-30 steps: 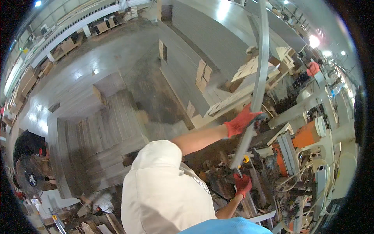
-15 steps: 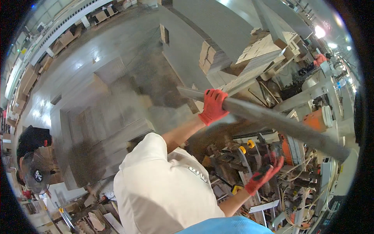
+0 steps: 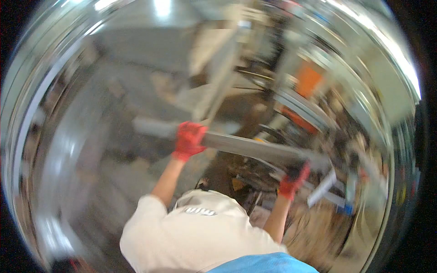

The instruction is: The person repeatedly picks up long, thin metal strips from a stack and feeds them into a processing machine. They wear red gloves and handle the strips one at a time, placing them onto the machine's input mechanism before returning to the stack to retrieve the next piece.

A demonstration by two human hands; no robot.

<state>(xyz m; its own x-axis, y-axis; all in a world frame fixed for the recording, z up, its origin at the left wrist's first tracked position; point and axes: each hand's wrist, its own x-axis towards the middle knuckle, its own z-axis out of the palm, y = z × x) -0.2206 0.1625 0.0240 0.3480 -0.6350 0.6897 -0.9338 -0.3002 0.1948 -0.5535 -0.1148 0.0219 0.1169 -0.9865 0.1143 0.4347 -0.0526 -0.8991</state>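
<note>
You are carrying a long grey metal bar (image 3: 246,146) level across your chest, above a blurred clutter of orange machinery (image 3: 309,79) and stock, and from here its far ends could swing into that clutter if you turn quickly. Your left hand (image 3: 189,140), in a red glove, is wrapped shut over the bar near its left part. Your right hand (image 3: 293,176) grips under the right end, where a slip could drop it.
</note>
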